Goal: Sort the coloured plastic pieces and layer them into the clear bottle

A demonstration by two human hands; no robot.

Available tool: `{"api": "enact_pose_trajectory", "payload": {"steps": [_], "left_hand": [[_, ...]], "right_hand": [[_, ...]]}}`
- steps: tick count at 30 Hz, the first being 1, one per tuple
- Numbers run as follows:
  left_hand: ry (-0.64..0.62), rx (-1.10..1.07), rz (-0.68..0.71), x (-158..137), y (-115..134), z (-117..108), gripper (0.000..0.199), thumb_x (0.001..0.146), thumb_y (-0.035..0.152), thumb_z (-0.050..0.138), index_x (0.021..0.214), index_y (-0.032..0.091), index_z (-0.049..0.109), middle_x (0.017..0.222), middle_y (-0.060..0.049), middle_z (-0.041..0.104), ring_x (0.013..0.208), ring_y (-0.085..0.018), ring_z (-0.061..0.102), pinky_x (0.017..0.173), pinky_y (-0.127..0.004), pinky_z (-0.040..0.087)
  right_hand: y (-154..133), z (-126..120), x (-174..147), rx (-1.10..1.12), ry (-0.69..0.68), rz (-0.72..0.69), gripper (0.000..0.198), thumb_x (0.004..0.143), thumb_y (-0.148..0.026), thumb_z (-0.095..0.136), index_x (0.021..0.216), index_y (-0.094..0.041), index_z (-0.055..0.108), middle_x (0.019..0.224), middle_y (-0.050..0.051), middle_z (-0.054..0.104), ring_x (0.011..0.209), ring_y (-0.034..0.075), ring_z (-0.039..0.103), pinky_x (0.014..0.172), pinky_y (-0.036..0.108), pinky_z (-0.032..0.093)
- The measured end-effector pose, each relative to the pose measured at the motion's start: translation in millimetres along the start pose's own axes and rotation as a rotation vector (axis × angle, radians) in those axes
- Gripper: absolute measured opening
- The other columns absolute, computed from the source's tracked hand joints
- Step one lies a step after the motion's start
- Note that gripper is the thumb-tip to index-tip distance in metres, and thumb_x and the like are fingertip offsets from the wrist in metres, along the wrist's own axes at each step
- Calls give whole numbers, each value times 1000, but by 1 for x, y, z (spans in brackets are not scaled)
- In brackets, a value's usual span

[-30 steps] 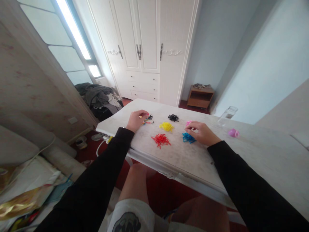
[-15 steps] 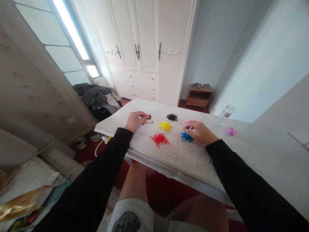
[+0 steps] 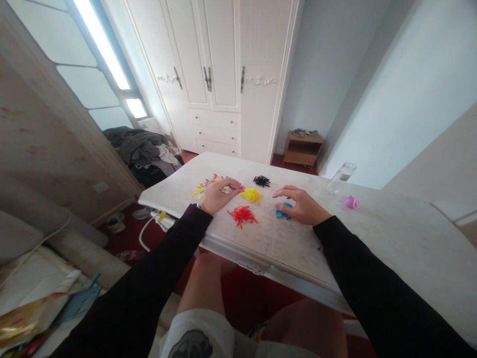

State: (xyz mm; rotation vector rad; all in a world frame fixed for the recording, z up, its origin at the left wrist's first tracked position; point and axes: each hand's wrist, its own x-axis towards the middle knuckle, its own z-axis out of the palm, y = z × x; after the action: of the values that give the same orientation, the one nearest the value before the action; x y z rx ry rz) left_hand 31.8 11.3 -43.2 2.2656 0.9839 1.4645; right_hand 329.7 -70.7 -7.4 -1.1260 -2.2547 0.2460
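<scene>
Small rubber bands lie sorted by colour on the white table (image 3: 268,238). My left hand (image 3: 219,195) is closed in a pinch, with a small pink rubber band (image 3: 242,189) at its fingertips, just left of the yellow pile (image 3: 252,195). A mixed-colour heap (image 3: 203,187) shows partly behind that hand. My right hand (image 3: 303,206) hovers with thumb and fingers apart, nothing visible between them. It partly covers the blue pile (image 3: 283,211). Nearer me is the red pile (image 3: 242,216); the black pile (image 3: 261,181) lies farther back.
A clear glass jar (image 3: 341,178) and a pink-purple object (image 3: 351,202) stand to the right on the table. Beyond are a white wardrobe (image 3: 219,89), a small brown cabinet (image 3: 303,149) and a clothes heap (image 3: 143,151). A white cable (image 3: 143,233) hangs off the table's left side.
My left hand has moved right, from the mixed heap towards the yellow pile, uncovering more of the heap. My right hand's fingers have spread from a pinch. The view has shifted slightly.
</scene>
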Motion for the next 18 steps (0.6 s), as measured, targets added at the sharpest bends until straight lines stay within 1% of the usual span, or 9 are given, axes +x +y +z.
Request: {"api": "enact_pose_trajectory", "payload": {"steps": [3,5,7,12,15,18], "left_hand": [[-44,-9,9,-2,5,2,29,86,50,77,88,21,78,87,-5,81,76,-18,75,78,-30,62],[-77,-17,24,-2,9,2,30,87,51,75,89,21,78,88,-6,81,76,-18,75,77,-29,62],[-103,-30,48,-2,13,2,31,89,51,73,89,20,78,87,-6,81,76,-18,76,76,-28,62],[-175,-54,96,-2,19,4,31,92,50,70,90,20,77,86,-6,81,74,-16,75,70,-25,60],[-211,-55,104,-2,20,6,30,93,49,70,91,20,77,87,-6,80,74,-16,75,72,-25,60],[-210,-53,105,-3,20,6,27,93,47,71,92,20,78,86,-6,80,75,-15,74,73,-24,60]], "right_hand": [[-15,5,2,44,-51,-97,36,94,-30,66,129,-26,70,133,11,71,127,30,65,111,52,51],[-23,10,4,50,-83,-138,46,94,-30,68,140,-27,64,142,12,66,134,30,61,115,54,48],[-27,16,5,42,-108,-161,54,94,-32,69,147,-27,59,149,13,62,139,30,57,118,55,46],[-24,25,4,42,-154,-168,63,95,-37,70,155,-28,52,160,13,52,147,31,51,122,57,42],[-23,26,3,60,-174,-164,65,96,-39,69,157,-29,50,159,12,54,147,31,51,122,56,42],[-25,25,4,64,-172,-168,65,95,-39,69,157,-28,50,157,11,57,145,31,52,122,56,43]]}}
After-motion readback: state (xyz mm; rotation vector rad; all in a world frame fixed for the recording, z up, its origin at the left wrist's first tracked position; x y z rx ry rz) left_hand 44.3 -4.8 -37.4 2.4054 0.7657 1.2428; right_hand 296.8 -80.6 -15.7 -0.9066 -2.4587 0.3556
